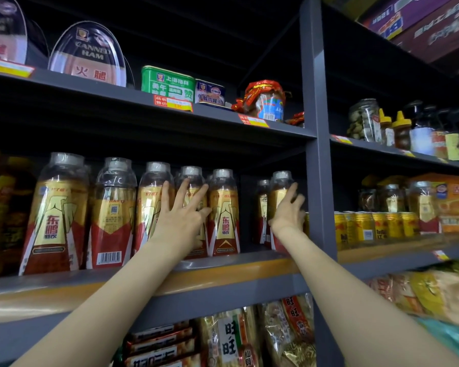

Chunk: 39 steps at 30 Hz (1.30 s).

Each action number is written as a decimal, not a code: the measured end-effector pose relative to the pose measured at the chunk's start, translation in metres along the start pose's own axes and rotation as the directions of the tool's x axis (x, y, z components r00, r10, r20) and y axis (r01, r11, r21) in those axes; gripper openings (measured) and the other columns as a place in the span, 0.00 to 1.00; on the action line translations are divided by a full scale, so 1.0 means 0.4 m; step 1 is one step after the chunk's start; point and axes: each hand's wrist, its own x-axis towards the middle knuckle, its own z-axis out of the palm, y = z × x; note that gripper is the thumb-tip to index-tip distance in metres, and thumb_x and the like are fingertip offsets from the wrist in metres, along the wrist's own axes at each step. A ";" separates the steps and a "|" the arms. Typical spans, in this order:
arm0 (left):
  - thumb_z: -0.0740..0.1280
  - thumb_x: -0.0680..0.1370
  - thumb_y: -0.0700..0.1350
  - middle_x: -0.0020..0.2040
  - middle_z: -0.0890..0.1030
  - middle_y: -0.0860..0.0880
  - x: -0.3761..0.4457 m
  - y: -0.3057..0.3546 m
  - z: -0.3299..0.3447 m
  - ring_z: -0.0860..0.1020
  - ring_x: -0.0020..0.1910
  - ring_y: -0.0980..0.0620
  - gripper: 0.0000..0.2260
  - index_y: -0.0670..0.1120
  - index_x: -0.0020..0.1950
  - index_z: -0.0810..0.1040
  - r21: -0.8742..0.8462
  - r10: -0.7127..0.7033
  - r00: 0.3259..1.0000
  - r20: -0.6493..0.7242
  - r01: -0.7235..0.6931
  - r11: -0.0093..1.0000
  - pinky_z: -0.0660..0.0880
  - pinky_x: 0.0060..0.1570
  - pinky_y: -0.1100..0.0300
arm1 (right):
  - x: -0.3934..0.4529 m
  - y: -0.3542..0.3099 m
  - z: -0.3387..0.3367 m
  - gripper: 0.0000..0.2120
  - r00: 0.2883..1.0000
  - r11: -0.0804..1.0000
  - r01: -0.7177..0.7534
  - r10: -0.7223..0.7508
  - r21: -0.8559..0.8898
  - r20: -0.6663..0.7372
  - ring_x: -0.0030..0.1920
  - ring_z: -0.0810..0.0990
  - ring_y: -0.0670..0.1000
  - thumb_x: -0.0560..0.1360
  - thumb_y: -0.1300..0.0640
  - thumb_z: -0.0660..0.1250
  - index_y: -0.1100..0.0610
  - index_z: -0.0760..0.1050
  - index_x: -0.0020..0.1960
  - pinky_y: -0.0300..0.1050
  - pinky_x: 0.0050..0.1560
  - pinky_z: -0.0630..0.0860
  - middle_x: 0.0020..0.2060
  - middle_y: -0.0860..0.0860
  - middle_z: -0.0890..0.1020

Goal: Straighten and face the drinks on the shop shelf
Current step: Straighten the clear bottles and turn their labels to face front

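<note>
Seen from the head camera, a dark grey metal shelf (223,263) with an orange front strip runs across a dim shop aisle, split by a grey upright post (319,160). A row of clear plastic drink bottles (112,215) with red and gold labels stands upright along it. The left hand (182,213) lies with fingers spread and straight against the fourth bottle (194,178). The right hand (289,210) curls round the end bottle (280,189) beside the post, with a gap separating it from the row. Above sit tins (167,83) and a jar (266,102); yellow cans (376,226) stand right of the post, crinkly snack bags (249,337) below.
</note>
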 end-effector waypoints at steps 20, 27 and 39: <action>0.64 0.76 0.56 0.77 0.37 0.51 -0.061 -0.102 -0.034 0.35 0.74 0.42 0.32 0.56 0.76 0.52 -0.123 -0.166 0.985 0.054 0.171 0.977 0.37 0.69 0.37 | -0.104 -0.136 0.030 0.51 0.848 0.906 0.171 -0.335 0.386 0.412 0.74 0.59 0.58 0.72 0.55 0.73 0.54 0.36 0.77 0.49 0.69 0.62 0.76 0.59 0.53; 0.67 0.74 0.55 0.77 0.38 0.51 -0.062 -0.098 -0.017 0.35 0.74 0.43 0.32 0.54 0.75 0.56 -0.148 -0.160 0.987 0.015 0.160 0.976 0.43 0.71 0.40 | -0.055 -0.121 0.055 0.47 0.847 0.923 0.026 -0.225 0.385 0.481 0.69 0.68 0.58 0.68 0.52 0.76 0.57 0.50 0.76 0.53 0.65 0.70 0.70 0.57 0.67; 0.65 0.76 0.53 0.78 0.47 0.47 -0.055 -0.079 -0.102 0.45 0.75 0.39 0.29 0.53 0.74 0.58 -0.169 -0.158 0.981 0.116 0.176 0.970 0.50 0.70 0.39 | -0.184 -0.021 -0.137 0.39 0.866 0.474 0.158 -0.488 0.866 0.109 0.58 0.76 0.41 0.59 0.58 0.78 0.43 0.64 0.65 0.43 0.58 0.74 0.58 0.41 0.76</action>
